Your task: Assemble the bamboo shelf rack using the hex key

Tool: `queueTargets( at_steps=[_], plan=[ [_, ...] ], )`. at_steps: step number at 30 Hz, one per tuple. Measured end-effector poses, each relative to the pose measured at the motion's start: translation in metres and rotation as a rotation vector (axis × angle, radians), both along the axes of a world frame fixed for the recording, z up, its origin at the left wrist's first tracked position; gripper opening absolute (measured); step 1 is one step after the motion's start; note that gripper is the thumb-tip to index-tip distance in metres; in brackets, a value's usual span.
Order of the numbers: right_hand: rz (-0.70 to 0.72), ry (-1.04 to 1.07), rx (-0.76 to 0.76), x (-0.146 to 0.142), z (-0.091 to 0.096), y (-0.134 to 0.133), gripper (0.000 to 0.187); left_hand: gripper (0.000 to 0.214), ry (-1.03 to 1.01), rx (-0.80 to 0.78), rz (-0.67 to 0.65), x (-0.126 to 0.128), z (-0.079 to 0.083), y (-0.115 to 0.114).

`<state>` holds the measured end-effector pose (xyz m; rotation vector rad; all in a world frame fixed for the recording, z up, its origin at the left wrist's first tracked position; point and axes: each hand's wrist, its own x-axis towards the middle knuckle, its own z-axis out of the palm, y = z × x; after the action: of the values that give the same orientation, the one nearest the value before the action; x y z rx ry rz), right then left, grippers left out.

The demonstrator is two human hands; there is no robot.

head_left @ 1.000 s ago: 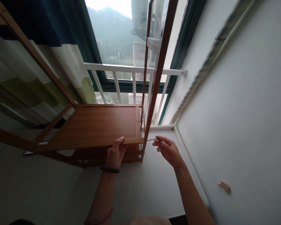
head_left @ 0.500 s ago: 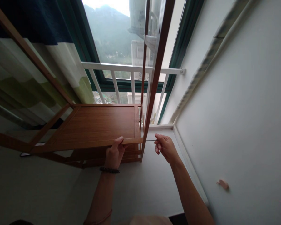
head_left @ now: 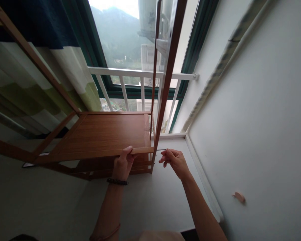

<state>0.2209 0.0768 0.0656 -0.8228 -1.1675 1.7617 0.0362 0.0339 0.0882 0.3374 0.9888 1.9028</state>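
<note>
A brown wooden shelf rack stands before me, its shelf board (head_left: 112,132) lying level between upright posts. My left hand (head_left: 122,164) is closed on the front edge of that board, thumb on top and fingers underneath, near its right end. Just right of the front right post (head_left: 166,83), my right hand (head_left: 176,162) pinches a thin metal hex key (head_left: 162,150). The tool points left at the post, level with the shelf's edge. Its tip is hidden at the post, so how deep it sits cannot be seen.
Behind the rack are a white railing (head_left: 130,72) and a green-framed window. A striped curtain (head_left: 65,67) hangs at the left. The white wall (head_left: 261,117) on the right carries a small pinkish hook (head_left: 239,197). Lower boards sit beneath the shelf.
My right hand has turned a little at the hex key, its fingers shifting slightly left and down. The left hand keeps its hold on the shelf edge.
</note>
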Motion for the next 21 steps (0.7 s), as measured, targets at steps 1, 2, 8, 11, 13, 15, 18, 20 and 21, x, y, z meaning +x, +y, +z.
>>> queueTargets(
  at_steps=[1, 2, 8, 11, 13, 15, 18, 20, 21],
  plan=[
    [0.000, -0.036, 0.037, -0.001, 0.003, -0.001, 0.035, 0.014, -0.004, 0.000, 0.004, 0.000, 0.000, 0.000],
    [-0.010, -0.072, 0.080, -0.001, 0.006, -0.002, 0.036, 0.014, -0.007, 0.000, 0.006, 0.000, 0.000, 0.000],
    [-0.213, -0.192, 0.228, -0.007, 0.026, -0.007, 0.027, 0.010, -0.029, -0.019, 0.011, 0.000, 0.000, 0.000],
    [-0.195, -0.153, 0.206, -0.008, 0.028, -0.008, 0.022, 0.011, -0.030, -0.021, 0.012, 0.000, 0.001, 0.000],
    [-0.106, -0.121, 0.190, -0.006, 0.028, -0.009, 0.023, 0.012, -0.032, -0.012, 0.009, 0.000, 0.001, 0.000],
    [-0.021, -0.097, 0.185, -0.003, 0.027, -0.009, 0.025, 0.013, -0.032, -0.002, 0.008, 0.000, 0.001, 0.000],
    [0.045, -0.077, 0.193, 0.003, 0.025, -0.007, 0.027, 0.011, -0.018, 0.011, -0.001, -0.001, 0.000, 0.001],
    [0.098, -0.034, 0.177, 0.007, 0.022, -0.005, 0.031, 0.011, -0.009, 0.001, -0.002, -0.001, -0.002, 0.001],
    [0.130, 0.007, 0.157, 0.009, 0.021, -0.004, 0.034, 0.011, -0.004, -0.006, -0.004, -0.001, -0.002, 0.001]
  ],
)
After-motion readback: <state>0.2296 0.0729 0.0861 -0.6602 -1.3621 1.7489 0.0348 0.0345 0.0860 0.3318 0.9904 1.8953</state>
